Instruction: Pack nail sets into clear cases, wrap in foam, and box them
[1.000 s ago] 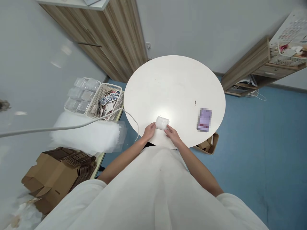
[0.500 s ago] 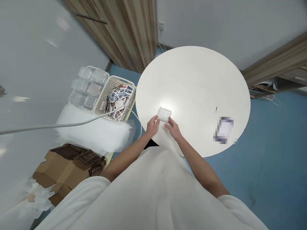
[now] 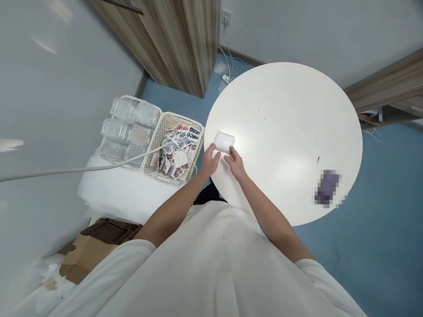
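A small white packet [image 3: 224,141], which looks like something wrapped in thin foam sheet, lies near the left edge of the round white table [image 3: 284,114]. My left hand [image 3: 209,162] has its fingertips at the packet's near left corner, its thumb pointing inward. At the near right corner, the fingers of my right hand [image 3: 236,164] press against the packet, with the thumb just short of it. Between them the two hands hold the packet by its sides. What is inside the wrapping is hidden.
Left of the table stand a basket [image 3: 148,169] of printed cards and a basket [image 3: 157,113] of clear plastic boxes. White foam sheets [image 3: 112,193] and folded cardboard boxes [image 3: 89,255] lie nearer. A cable [image 3: 82,169] crosses the baskets. A blurred-out object [image 3: 327,187] lies on the table's right.
The view has shifted, so the table now sits farther right. Relative to the table, both hands and the packet have moved left and slightly away from me.
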{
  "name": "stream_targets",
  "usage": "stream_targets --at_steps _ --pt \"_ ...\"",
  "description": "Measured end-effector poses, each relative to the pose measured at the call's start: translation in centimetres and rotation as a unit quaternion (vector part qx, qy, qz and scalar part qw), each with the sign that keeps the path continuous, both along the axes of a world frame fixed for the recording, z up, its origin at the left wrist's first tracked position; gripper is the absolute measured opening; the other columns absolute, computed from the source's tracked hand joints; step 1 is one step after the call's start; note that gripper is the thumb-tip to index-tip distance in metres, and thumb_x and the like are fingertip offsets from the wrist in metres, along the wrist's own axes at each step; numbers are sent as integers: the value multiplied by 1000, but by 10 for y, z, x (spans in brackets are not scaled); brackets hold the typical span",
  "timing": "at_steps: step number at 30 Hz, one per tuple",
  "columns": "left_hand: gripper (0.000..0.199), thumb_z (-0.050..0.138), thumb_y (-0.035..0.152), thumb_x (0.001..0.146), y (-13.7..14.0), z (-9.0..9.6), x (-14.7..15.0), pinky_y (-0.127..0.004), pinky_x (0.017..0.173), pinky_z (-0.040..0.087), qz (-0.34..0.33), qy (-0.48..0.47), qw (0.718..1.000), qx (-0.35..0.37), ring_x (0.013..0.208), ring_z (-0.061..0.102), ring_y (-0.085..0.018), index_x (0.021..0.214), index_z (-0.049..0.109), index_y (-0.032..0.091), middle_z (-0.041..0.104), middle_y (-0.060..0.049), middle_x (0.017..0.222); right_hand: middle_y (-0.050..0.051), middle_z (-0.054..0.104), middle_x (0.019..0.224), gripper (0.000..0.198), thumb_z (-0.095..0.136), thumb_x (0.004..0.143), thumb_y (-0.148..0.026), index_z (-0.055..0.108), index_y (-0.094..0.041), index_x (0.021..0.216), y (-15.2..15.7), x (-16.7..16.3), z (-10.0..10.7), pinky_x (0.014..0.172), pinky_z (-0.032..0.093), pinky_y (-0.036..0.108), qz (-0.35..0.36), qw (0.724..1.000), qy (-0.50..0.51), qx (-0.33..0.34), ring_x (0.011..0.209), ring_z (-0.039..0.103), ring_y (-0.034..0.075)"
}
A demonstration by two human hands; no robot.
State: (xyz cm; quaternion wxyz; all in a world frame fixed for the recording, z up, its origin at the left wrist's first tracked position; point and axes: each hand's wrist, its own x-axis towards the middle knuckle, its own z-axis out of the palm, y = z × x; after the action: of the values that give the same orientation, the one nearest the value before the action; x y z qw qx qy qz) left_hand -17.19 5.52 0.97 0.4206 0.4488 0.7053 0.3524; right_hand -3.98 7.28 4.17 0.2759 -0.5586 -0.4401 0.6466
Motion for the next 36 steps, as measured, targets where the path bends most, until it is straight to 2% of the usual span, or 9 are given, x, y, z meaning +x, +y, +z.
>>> stream_targets --at_steps 5,17,23,29,36 --pt "51 48 31 83 10 -2 -7 -37 105 33 -17 6 1000 11 131 31 -21 132 40 20 36 -7 142 2 24 147 75 57 74 -49 28 -24 139 11 -10 0 108 29 40 -10 1000 -17 -2 134 26 22" --pt "51 49 31 83 8 -3 -9 -38 105 33 -39 5 999 16 132 29 -22 132 39 21 34 -8 142 3 27 146 72 56 75 -47 29 -25 138 9 -10 -5 106 31 41 -13 998 -54 13 133 27 22" --pt "51 48 34 84 7 -3 -9 -38 105 32 -42 0 999 11 134 25 -23 132 38 22 25 -7 147 2 30 144 70 58 73 -45 31 -28 136 8 -8 -12 104 33 41 -20 998 -47 22 132 27 22" --pt "53 50 34 83 1 -3 -6 -38 106 30 -30 4 999 15 135 21 -22 134 35 24 17 -6 149 2 24 146 70 55 75 -47 27 -29 136 -1 0 -11 104 33 42 -9 998 -54 27 133 24 23" --pt "55 51 34 82 -18 -4 3 -38 106 31 -5 19 1000 14 135 22 -23 133 35 24 17 -7 149 2 24 147 68 53 77 -47 26 -30 137 -22 22 1 104 33 41 13 998 -52 20 133 27 22"
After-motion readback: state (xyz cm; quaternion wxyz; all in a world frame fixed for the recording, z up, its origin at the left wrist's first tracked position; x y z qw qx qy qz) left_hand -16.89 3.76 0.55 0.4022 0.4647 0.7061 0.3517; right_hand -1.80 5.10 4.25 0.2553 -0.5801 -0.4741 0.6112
